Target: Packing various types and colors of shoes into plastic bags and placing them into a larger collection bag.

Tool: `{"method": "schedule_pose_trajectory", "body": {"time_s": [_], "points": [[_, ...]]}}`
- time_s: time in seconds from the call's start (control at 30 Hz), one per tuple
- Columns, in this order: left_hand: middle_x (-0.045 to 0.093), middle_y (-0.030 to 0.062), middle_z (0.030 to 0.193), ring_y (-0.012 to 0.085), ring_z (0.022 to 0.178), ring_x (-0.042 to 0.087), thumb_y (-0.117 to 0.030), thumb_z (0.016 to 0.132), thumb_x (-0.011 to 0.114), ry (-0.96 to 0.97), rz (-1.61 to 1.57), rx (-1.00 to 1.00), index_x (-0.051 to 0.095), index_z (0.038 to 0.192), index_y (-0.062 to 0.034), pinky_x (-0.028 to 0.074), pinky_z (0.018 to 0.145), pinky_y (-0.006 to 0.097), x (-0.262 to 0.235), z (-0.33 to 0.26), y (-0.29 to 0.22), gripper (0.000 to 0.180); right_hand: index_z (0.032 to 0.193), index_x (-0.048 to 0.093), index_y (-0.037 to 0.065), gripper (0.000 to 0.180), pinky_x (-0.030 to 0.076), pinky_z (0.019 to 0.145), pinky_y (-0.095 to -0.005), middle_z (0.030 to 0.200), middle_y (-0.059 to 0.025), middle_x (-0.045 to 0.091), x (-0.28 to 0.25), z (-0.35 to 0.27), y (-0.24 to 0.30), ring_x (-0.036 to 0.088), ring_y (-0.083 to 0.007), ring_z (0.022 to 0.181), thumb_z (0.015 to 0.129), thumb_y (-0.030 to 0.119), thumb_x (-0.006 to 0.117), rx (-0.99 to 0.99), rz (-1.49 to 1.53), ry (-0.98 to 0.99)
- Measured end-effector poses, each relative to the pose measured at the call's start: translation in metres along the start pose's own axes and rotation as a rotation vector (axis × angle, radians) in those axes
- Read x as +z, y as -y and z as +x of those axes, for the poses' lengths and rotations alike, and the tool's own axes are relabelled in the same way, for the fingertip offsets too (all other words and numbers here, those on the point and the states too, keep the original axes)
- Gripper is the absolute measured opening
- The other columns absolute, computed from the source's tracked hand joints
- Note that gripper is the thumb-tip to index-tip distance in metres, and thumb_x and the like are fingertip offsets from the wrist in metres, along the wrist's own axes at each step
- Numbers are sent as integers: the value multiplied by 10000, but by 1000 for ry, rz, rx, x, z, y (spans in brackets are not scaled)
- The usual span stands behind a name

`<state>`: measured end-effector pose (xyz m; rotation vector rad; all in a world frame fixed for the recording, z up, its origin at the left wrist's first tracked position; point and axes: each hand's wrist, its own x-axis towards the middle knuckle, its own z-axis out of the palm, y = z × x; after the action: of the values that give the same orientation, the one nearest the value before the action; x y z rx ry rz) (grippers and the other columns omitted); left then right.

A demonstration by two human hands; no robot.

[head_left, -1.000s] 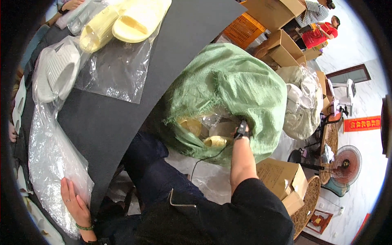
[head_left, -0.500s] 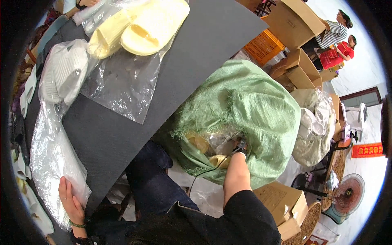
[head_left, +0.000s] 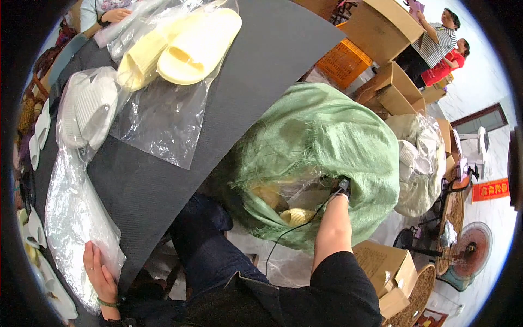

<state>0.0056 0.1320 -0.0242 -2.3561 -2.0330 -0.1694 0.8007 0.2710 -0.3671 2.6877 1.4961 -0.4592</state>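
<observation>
My left hand (head_left: 99, 275) lies with fingers stretched out on a stack of clear plastic bags (head_left: 76, 218) at the table's left side. My right hand (head_left: 341, 192) reaches into the mouth of a green woven sack (head_left: 354, 136); its fingers are hidden by a black device with a cable and by the sack. Inside the sack, a yellow slipper (head_left: 297, 217) and clear plastic show. A pair of pale yellow slippers (head_left: 190, 60) in a clear bag lies at the far side of the table. White ribbed slippers (head_left: 90, 103), also in clear plastic, sit left of them.
The dark table (head_left: 152, 191) has its edge beside my legs. Right of the sack stand an open cardboard box (head_left: 384, 267) and another sack (head_left: 419, 185) of white slippers. An orange crate (head_left: 343, 62), a fan (head_left: 471, 250) and people are farther off. Another person's hand (head_left: 115, 14) is at the far left.
My right hand has moved to the right within the sack's mouth, showing more of the yellow slipper there. My left hand stays on the plastic bags.
</observation>
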Motion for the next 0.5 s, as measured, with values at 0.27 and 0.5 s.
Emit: {"method": "schedule_pose_trajectory", "body": {"time_s": [0.27, 0.5], "points": [[401, 241, 1468, 414, 1359, 375, -104, 945, 364, -32, -11, 88, 486, 1342, 42, 256, 1142, 505, -1, 1, -1, 439, 1128, 632, 51, 300, 508, 805, -403, 1024, -178, 674, -28, -82, 9, 650, -291, 960, 895, 220, 549, 0, -6, 91], [397, 233, 1471, 413, 1364, 365, -121, 954, 384, -44, 5, 119, 476, 1358, 27, 259, 1138, 507, -1, 1, 0, 440, 1115, 620, 36, 272, 530, 744, -393, 958, -185, 687, -52, -189, -13, 670, -283, 898, 891, 177, 557, 16, -46, 188]]}}
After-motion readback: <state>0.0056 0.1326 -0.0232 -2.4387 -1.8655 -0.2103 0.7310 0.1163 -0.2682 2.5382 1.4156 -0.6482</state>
